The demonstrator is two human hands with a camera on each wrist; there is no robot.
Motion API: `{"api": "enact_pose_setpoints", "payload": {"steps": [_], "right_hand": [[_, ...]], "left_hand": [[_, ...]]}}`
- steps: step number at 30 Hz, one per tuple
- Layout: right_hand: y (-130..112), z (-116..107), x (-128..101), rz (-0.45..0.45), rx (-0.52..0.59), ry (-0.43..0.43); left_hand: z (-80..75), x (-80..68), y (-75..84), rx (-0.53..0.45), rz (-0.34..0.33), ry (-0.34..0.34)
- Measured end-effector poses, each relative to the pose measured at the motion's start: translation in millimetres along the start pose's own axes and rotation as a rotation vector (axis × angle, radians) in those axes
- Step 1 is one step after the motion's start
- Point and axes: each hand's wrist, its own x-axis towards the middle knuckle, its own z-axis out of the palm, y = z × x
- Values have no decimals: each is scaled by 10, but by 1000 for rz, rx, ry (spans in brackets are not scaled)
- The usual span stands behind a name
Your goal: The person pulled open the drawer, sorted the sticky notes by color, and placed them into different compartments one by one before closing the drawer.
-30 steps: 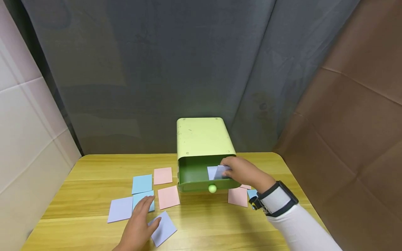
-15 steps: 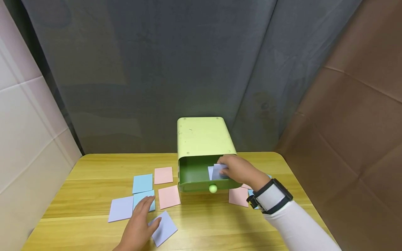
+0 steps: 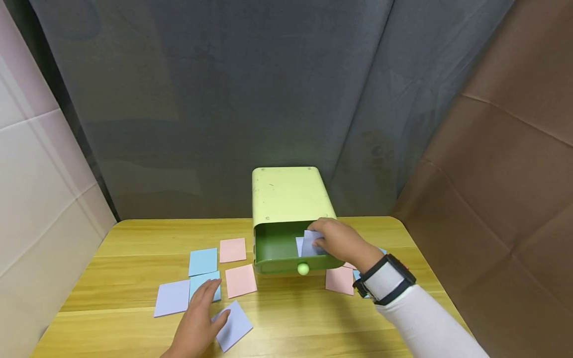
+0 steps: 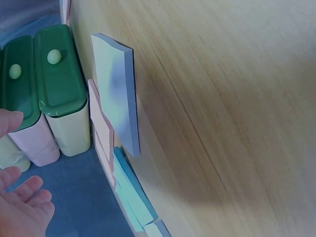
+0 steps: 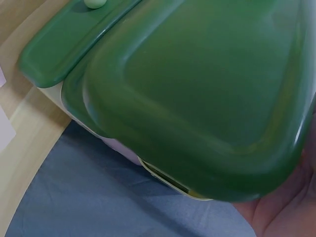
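Over at the open drawer (image 3: pixel 277 266), the right hand (image 3: pixel 341 241) pinches a lilac pad (image 3: pixel 311 244) inside, behind the front edge; green floor shows leftward. The left hand (image 3: pixel 199 318), thumb spread from fingers, is beside a slanted lilac notepad (image 3: pixel 236 328); I can't tell if they touch.

Lavender pad (image 3: pixel 311 245), square-edged, pinched by the right hand (image 3: pixel 342 241) inside the drawer (image 3: pixel 274 268). Second lavender pad (image 3: pixel 299 246) also in the drawer, only a pale strip of it showing, the rest behind the held one. Drawer green, pulled out, hollow upward. Third lavender pad (image 3: pixel 237 328) lies flat on the tabletop (image 3: pixel 295 320), set askew, one corner beneath the left hand's (image 3: pixel 197 320) thumb (touching or not, cannot tell); its thick edge shows from the left wrist.
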Motion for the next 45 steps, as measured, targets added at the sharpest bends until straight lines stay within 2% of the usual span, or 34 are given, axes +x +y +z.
{"api": "enact_pose_setpoints", "payload": {"steps": [12,20,29,41,45], "right_hand": [[-13,10,-10,-58,-21,43],[-8,21,-9,-55,-18,52],[5,41,-12,-71,-7,66],[30,19,-62,-37,65,82],[74,16,-105,1,96,131]], "left_hand": [[10,0,5,6,4,4],[0,15,17,2,-16,-21],[17,8,-18,4,8,11],[14,11,-36,11,12,16],[11,13,-34,13,-5,-5]]}}
